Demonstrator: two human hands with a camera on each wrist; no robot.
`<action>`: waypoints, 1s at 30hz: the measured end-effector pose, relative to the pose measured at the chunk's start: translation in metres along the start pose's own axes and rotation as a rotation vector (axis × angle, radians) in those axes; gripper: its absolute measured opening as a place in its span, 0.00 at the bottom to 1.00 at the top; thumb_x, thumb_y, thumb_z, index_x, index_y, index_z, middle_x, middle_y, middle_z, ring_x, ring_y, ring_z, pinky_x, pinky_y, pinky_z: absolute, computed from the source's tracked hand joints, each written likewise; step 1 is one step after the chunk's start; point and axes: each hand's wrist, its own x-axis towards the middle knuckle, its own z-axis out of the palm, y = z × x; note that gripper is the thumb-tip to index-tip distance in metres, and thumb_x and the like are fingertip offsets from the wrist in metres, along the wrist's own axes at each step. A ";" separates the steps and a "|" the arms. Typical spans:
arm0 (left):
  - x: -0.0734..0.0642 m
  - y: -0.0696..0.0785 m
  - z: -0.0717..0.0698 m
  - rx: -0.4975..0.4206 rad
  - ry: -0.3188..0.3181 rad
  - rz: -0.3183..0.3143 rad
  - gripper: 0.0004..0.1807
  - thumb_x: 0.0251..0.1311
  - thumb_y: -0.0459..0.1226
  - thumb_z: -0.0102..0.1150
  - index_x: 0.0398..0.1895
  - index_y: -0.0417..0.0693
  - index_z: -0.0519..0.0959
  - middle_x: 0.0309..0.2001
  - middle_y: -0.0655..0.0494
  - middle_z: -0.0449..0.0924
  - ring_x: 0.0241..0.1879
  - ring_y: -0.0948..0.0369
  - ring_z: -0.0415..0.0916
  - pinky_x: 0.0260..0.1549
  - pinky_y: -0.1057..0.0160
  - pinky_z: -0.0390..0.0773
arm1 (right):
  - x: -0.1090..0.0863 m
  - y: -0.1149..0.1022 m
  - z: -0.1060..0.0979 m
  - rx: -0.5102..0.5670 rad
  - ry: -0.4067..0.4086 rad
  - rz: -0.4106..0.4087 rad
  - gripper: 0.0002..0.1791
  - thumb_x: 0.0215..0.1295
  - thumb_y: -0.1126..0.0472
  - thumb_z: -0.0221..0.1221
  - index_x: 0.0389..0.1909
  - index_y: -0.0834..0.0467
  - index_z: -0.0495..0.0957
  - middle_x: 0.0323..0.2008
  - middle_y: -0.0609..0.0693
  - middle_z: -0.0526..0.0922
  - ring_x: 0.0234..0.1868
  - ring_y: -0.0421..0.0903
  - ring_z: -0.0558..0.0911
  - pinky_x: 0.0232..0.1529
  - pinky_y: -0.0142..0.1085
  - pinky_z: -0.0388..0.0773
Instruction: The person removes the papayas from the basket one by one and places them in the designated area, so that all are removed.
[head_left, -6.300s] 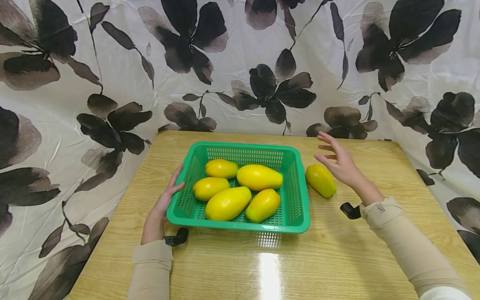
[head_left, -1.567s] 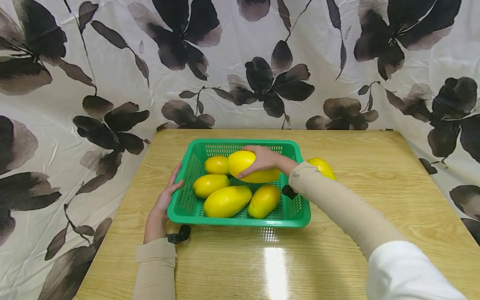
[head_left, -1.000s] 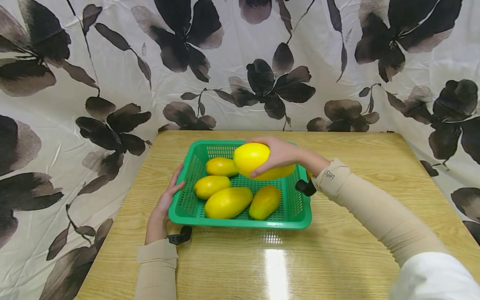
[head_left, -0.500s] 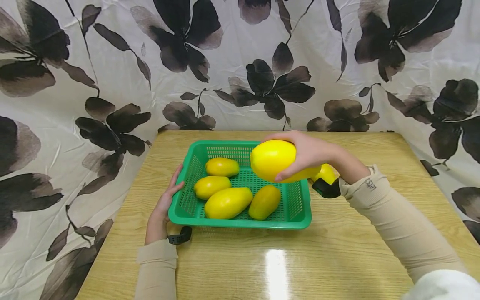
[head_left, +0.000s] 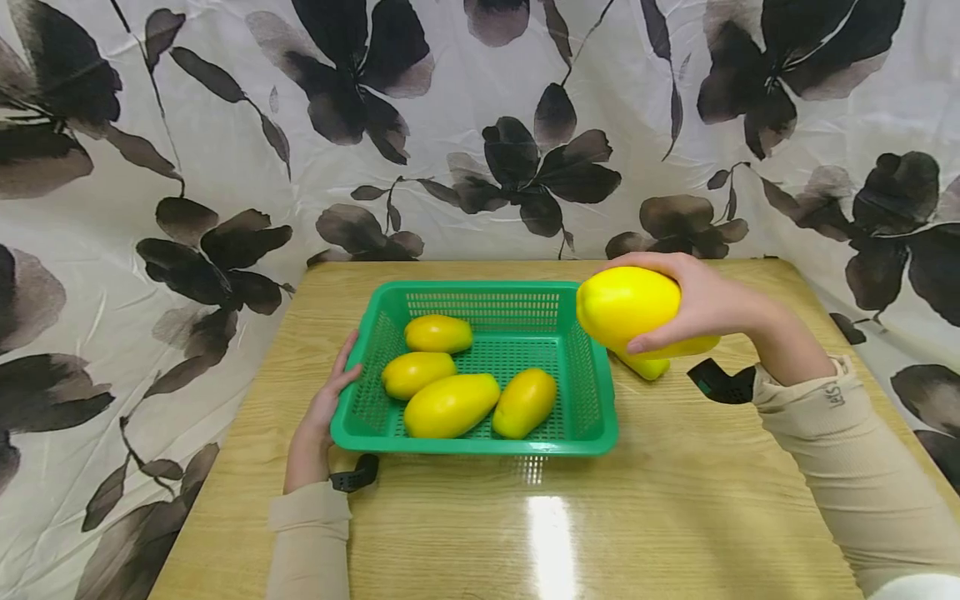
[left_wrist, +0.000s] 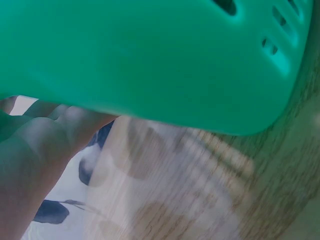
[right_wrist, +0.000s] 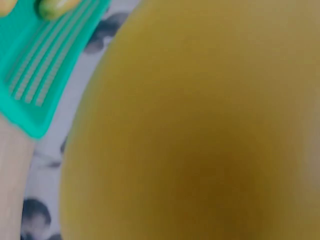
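Observation:
My right hand (head_left: 705, 302) grips a large yellow papaya (head_left: 628, 308) above the table, just past the right rim of the green basket (head_left: 474, 447). That papaya fills most of the right wrist view (right_wrist: 200, 125). Partly hidden beneath it, a greenish-yellow papaya (head_left: 651, 367) lies on the table beside the basket. My left hand (head_left: 324, 408) holds the basket's left side, thumb over the rim and fingers along the outside. Inside the basket lie several papayas, among them a long one (head_left: 452, 406) at the front and a shorter one (head_left: 525, 403) to its right.
The wooden table (head_left: 450, 525) reaches back to a white curtain with dark flowers (head_left: 517, 158). Two smaller papayas, one at the back (head_left: 438, 334) and one in front of it (head_left: 418, 375), lie at the basket's left.
My right hand has taken hold of the large papaya in the basket, lifted it and carried it right, over the rim. The left hand stays at the basket's left side.

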 end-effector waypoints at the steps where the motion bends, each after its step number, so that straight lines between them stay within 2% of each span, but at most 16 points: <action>1: -0.001 0.000 0.000 -0.004 -0.005 0.003 0.30 0.72 0.39 0.27 0.72 0.68 0.33 0.71 0.60 0.22 0.68 0.51 0.32 0.61 0.45 0.45 | -0.005 0.003 -0.003 -0.010 0.014 0.014 0.40 0.37 0.62 0.73 0.57 0.56 0.69 0.43 0.49 0.76 0.35 0.48 0.75 0.33 0.39 0.73; 8: -0.003 0.002 0.000 -0.007 -0.010 -0.002 0.30 0.72 0.40 0.27 0.71 0.70 0.33 0.71 0.60 0.22 0.68 0.49 0.33 0.61 0.44 0.47 | -0.041 0.027 -0.019 -0.080 0.142 0.139 0.40 0.38 0.66 0.72 0.58 0.55 0.69 0.40 0.45 0.76 0.32 0.44 0.74 0.31 0.35 0.71; 14: -0.002 0.001 -0.002 0.002 -0.020 -0.007 0.30 0.73 0.40 0.27 0.71 0.70 0.33 0.71 0.59 0.22 0.68 0.47 0.36 0.58 0.49 0.57 | -0.067 0.052 -0.025 -0.100 0.240 0.261 0.40 0.40 0.67 0.71 0.59 0.54 0.68 0.39 0.40 0.74 0.32 0.43 0.73 0.29 0.34 0.71; 18: -0.002 0.001 -0.002 0.002 -0.020 -0.008 0.30 0.73 0.40 0.27 0.71 0.71 0.33 0.71 0.59 0.22 0.68 0.47 0.36 0.57 0.51 0.59 | -0.077 0.070 -0.025 -0.111 0.253 0.326 0.39 0.43 0.65 0.70 0.60 0.55 0.66 0.39 0.45 0.74 0.33 0.42 0.73 0.29 0.35 0.71; 22: -0.002 0.001 -0.002 0.000 -0.024 0.000 0.30 0.73 0.40 0.27 0.71 0.70 0.33 0.71 0.59 0.22 0.68 0.47 0.35 0.59 0.48 0.55 | -0.083 0.086 -0.023 -0.111 0.252 0.367 0.40 0.47 0.61 0.68 0.63 0.60 0.62 0.40 0.53 0.73 0.32 0.42 0.73 0.28 0.37 0.71; 27: -0.002 0.001 -0.001 -0.004 -0.023 -0.001 0.30 0.73 0.40 0.27 0.71 0.68 0.32 0.71 0.59 0.22 0.68 0.48 0.35 0.59 0.44 0.50 | -0.087 0.109 -0.016 -0.098 0.287 0.385 0.40 0.49 0.59 0.67 0.63 0.61 0.61 0.46 0.54 0.71 0.34 0.40 0.72 0.30 0.38 0.71; 30: -0.002 0.001 0.000 -0.004 -0.017 -0.003 0.30 0.73 0.40 0.27 0.71 0.68 0.32 0.71 0.59 0.22 0.68 0.47 0.35 0.59 0.44 0.50 | -0.087 0.123 -0.010 -0.084 0.294 0.422 0.40 0.51 0.58 0.66 0.64 0.62 0.60 0.48 0.58 0.71 0.34 0.42 0.72 0.31 0.39 0.70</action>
